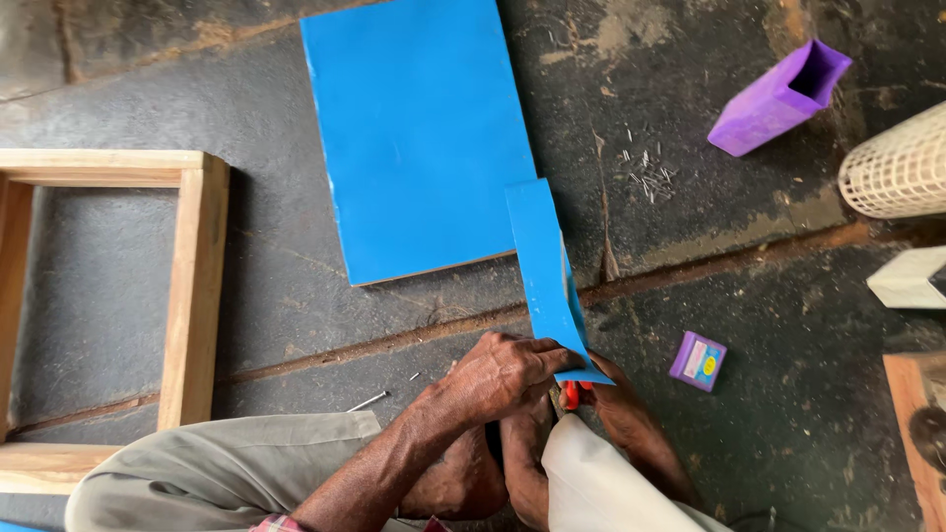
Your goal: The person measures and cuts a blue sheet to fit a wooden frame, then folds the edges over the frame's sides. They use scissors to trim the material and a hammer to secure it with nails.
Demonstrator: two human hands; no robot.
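My left hand (pixel 498 374) presses down on the near end of a narrow blue strip (pixel 545 266) that stands on its edge on the stone floor. My right hand (pixel 616 399) is under and behind that strip's near end, gripping a tool with an orange handle (pixel 571 395); most of the tool is hidden. A large blue sheet (pixel 419 128) lies flat just beyond the strip, its right edge touching the strip's far end. My bare feet sit below the hands.
A wooden frame (pixel 192 286) lies at the left. A purple open-ended box (pixel 778 99) and scattered small nails (pixel 645 172) are at the upper right, with a white mesh basket (pixel 902 167). A small purple packet (pixel 698 361) lies right of the hands. One nail (pixel 369 400) lies near my knee.
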